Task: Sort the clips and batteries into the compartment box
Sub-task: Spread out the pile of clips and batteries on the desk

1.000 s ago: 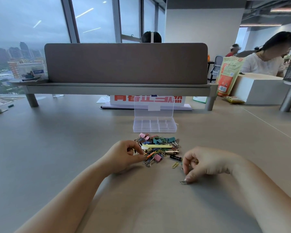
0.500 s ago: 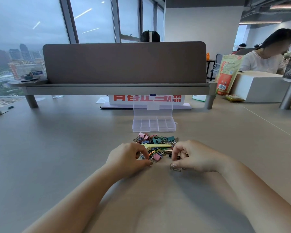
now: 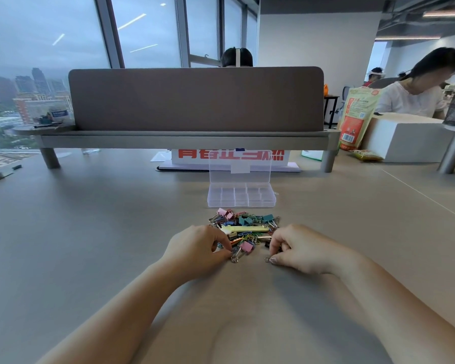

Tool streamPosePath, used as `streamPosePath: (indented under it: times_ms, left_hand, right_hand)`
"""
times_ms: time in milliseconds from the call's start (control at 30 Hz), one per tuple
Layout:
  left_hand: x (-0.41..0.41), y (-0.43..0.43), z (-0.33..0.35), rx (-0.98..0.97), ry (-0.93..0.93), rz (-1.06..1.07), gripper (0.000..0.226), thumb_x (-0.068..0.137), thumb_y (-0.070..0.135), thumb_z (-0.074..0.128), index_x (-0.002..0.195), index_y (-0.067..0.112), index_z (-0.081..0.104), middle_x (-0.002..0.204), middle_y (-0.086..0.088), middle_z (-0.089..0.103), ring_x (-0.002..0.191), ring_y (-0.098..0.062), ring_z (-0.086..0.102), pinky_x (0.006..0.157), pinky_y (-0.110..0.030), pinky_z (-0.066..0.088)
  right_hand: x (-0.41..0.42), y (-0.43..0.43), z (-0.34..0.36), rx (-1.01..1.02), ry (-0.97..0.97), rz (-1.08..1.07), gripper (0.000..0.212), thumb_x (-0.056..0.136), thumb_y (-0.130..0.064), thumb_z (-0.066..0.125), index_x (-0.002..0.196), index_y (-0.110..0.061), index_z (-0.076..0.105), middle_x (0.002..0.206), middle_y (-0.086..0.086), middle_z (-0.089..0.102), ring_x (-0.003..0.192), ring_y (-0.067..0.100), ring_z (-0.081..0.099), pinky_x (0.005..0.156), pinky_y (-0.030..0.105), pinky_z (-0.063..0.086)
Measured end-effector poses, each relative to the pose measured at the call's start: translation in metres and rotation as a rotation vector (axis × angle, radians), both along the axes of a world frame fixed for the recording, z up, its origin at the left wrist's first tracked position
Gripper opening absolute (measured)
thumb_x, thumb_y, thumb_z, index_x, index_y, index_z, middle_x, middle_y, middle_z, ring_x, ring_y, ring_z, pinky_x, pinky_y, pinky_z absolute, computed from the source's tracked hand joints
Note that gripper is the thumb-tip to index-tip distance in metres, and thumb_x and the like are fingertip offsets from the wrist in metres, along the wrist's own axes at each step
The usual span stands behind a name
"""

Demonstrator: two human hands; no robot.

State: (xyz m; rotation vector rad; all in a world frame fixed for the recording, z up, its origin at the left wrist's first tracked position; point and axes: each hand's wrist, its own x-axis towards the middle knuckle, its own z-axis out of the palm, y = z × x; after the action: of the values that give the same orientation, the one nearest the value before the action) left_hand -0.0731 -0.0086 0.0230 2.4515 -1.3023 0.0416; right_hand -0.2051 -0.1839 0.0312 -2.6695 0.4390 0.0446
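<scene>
2 bare forearms, bare left hand (image 3: 195,249), bare right hand (image 3: 302,248).

We see the compartment box (image 3: 241,197), clear plastic, its lid standing open and upright and its small cells showing through. Just in front of it lies a heap of clips (image 3: 247,232): pink binder clips (image 3: 247,246), teal ones (image 3: 267,218) and tangled coloured paper clips. A small silver clip (image 3: 267,259) sits just off the heap's near right edge, pinched by the right hand (image 3: 300,248). We cannot pick out batteries.
</scene>
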Motion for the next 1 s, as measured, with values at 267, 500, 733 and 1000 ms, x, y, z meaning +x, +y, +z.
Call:
streamPosePath:
  times_ms: [267, 500, 733, 1000]
  left_hand:
    - [-0.001, -0.004, -0.003, 0.02, -0.01, -0.005, 0.014, 0.088, 0.04, 0.056, 0.095, 0.032, 0.065, 0.061, 0.014, 0.041, 0.069, -0.01, 0.042, 0.049, -0.021, 0.03]
    - [0.002, -0.007, -0.007, -0.088, 0.181, 0.007, 0.01, 0.085, 0.03, 0.06, 0.076, 0.026, 0.058, 0.059, 0.01, 0.043, 0.056, -0.007, 0.039, 0.055, -0.024, 0.034]
    - [0.01, -0.006, 0.006, -0.495, 1.315, 0.127, 0.023, 0.087, 0.012, 0.043, 0.065, 0.015, 0.037, 0.053, 0.003, 0.036, 0.038, -0.007, 0.021, 0.032, -0.014, 0.013]
    - [0.019, -0.003, 0.005, -0.788, 1.712, 0.12, 0.004, 0.071, 0.012, 0.037, 0.069, 0.009, 0.04, 0.066, -0.012, 0.056, 0.034, -0.006, 0.025, 0.03, -0.009, 0.017]
  right_hand:
    - [0.001, 0.006, -0.002, 0.008, 0.003, -0.009, 0.013, 0.091, -0.03, 0.056, 0.079, -0.027, 0.053, 0.062, -0.009, 0.05, 0.055, 0.005, 0.043, 0.055, 0.023, 0.034]
    - [0.004, -0.001, -0.004, 0.88, -0.219, -0.238, 0.019, 0.097, -0.017, 0.047, 0.079, -0.015, 0.044, 0.049, -0.007, 0.032, 0.037, 0.004, 0.022, 0.034, 0.015, 0.016]
    - [0.013, -0.012, -0.011, 1.569, -0.394, -0.335, 0.018, 0.082, -0.017, 0.037, 0.065, -0.017, 0.034, 0.051, 0.0, 0.037, 0.034, 0.006, 0.028, 0.029, 0.009, 0.013]
    - [0.015, -0.017, -0.014, 1.582, -0.542, -0.379, 0.023, 0.082, -0.019, 0.051, 0.063, -0.016, 0.039, 0.06, 0.006, 0.047, 0.034, 0.006, 0.029, 0.025, 0.01, 0.015]
